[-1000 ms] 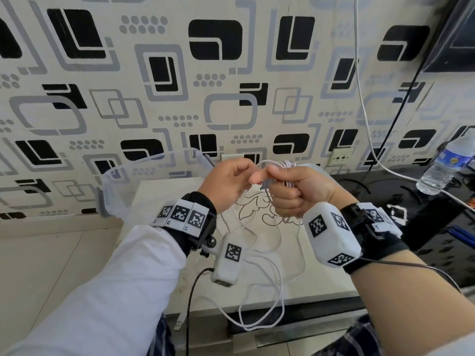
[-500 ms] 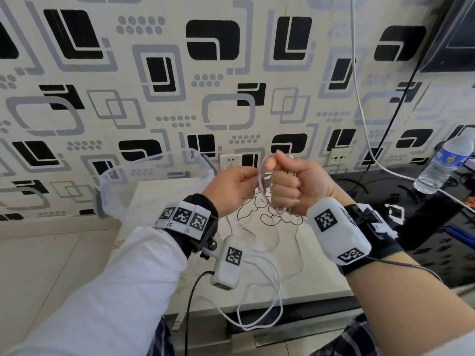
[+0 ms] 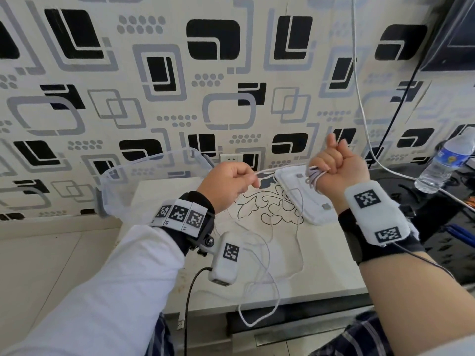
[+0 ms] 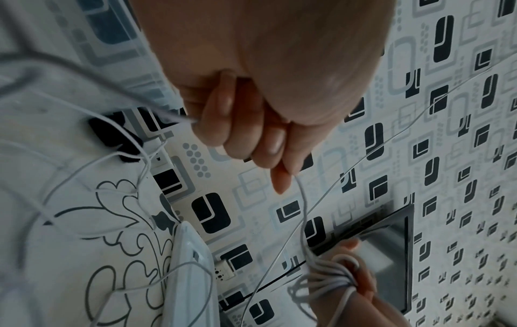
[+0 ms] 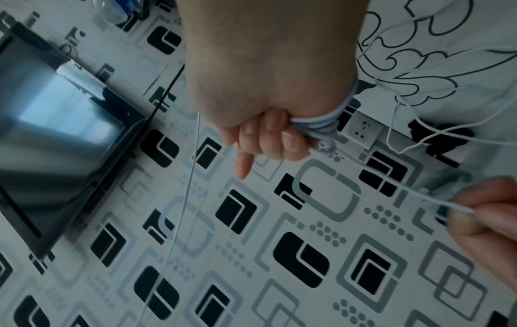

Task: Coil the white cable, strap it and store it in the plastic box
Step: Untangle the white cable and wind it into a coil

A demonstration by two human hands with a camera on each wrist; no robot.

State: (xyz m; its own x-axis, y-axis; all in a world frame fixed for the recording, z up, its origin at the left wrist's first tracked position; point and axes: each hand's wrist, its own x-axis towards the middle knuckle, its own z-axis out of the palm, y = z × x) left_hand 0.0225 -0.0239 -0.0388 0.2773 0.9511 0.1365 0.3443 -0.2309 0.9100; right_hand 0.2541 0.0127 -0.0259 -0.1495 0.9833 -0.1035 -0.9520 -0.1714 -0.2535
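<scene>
Light: bright, even daylight
Glare: pale reflection on dark screen
Blur: wrist views soft, bluish
Edges: wallpaper bows outward

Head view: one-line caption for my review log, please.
Right hand holds the coiled cable while left hand pulls a strand taut above the table, box behind.

White cable far end not traceable; slack loop drops past table front edge. Turns wound round right hand overlap, count unclear. Plastic box interior hazy through clear wall. Left hand fingertips partly behind palm in left wrist view; cable blurred there, possibly motion.
</scene>
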